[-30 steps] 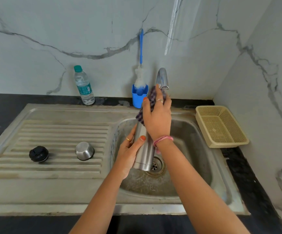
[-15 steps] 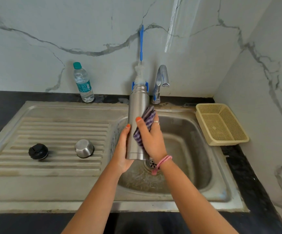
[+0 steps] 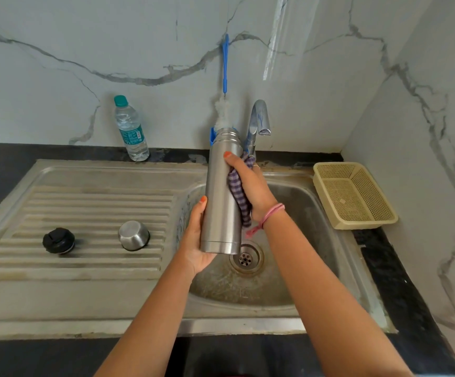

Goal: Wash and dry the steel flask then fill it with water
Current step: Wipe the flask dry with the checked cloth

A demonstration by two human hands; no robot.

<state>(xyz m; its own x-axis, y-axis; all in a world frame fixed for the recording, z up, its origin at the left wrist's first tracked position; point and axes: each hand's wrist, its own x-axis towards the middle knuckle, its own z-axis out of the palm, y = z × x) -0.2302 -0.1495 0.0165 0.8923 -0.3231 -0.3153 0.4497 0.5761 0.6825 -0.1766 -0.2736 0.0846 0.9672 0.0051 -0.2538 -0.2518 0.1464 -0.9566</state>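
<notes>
Tall cylindrical steel flask (image 3: 222, 197) upright over the steel sink basin (image 3: 316, 213), uncapped. Left hand (image 3: 195, 240) curled round its base; right hand (image 3: 250, 186) pressing a purple checked cloth (image 3: 238, 197) against its side, thumb wrapped across.

Black round cap (image 3: 58, 240) and small steel cup (image 3: 133, 235) on the ribbed drainboard (image 3: 84, 208).

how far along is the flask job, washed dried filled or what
Washing looks done: no water runs from the tap and the brush stands behind it. Drying is in hand: the left hand holds the steel flask upright over the sink while the right hand presses a checked cloth to it. Filling is left; the stopper and cup lid lie on the drainboard.
</notes>
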